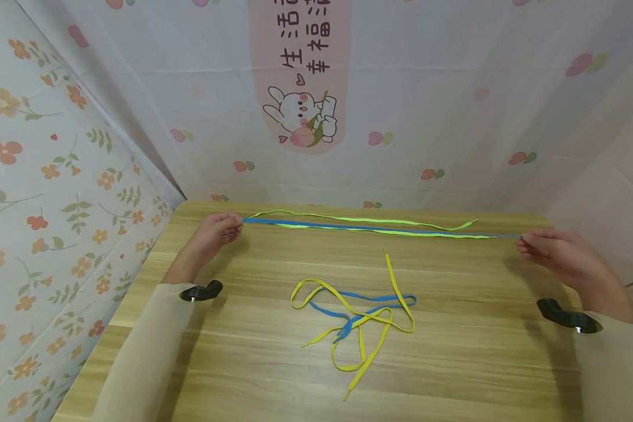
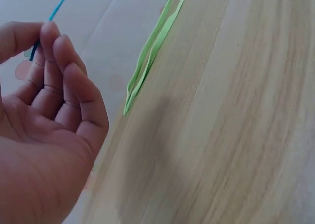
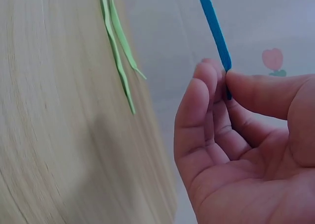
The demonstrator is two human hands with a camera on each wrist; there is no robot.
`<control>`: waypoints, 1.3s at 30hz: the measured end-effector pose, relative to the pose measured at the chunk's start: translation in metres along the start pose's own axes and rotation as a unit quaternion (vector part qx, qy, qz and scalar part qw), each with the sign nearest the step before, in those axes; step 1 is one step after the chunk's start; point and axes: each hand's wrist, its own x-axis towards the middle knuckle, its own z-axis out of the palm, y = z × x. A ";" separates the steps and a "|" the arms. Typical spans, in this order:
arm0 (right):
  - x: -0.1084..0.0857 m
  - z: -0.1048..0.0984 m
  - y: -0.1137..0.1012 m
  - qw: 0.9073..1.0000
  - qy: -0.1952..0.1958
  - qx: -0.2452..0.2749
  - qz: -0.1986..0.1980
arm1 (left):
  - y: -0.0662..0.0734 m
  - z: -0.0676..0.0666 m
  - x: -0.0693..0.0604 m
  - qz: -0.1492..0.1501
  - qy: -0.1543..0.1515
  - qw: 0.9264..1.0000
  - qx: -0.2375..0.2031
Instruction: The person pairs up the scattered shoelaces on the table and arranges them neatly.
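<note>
A blue shoelace (image 1: 343, 226) is stretched nearly straight between both hands, raised above the table. My left hand (image 1: 218, 234) pinches one end at the left; in the left wrist view only a short bit of the blue shoelace (image 2: 61, 5) shows past the fingertips. At the right, my right hand (image 1: 556, 249) pinches the other end between thumb and fingers, and a dark tip pokes out below the thumb in the right wrist view. Behind and below the stretched lace lies a light green shoelace (image 1: 401, 221), folded double along the table's far edge.
Mid-table, a yellow shoelace (image 1: 390, 275) lies in loose loops, tangled over another blue shoelace (image 1: 324, 310). The wooden table (image 1: 232, 363) meets a printed cloth (image 1: 427, 117) at its far edge. A flowered cloth (image 1: 58, 205) hangs along the left.
</note>
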 end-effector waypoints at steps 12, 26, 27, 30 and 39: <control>0.019 0.002 0.007 0.997 0.039 0.048 0.040 | 0.000 0.003 0.017 -0.067 0.038 0.997 0.028; 0.033 0.006 0.027 0.996 0.061 -0.056 0.037 | -0.012 0.005 0.027 -0.090 0.028 0.992 0.089; 0.034 0.006 0.029 0.996 0.062 -0.057 0.039 | -0.012 0.005 0.028 -0.094 0.030 0.991 0.093; 0.036 0.008 0.031 0.994 0.072 -0.059 0.052 | -0.014 0.005 0.028 -0.104 0.036 0.989 0.102; 0.044 0.015 0.035 0.991 0.102 -0.060 0.063 | -0.014 0.008 0.032 -0.098 0.043 0.986 0.128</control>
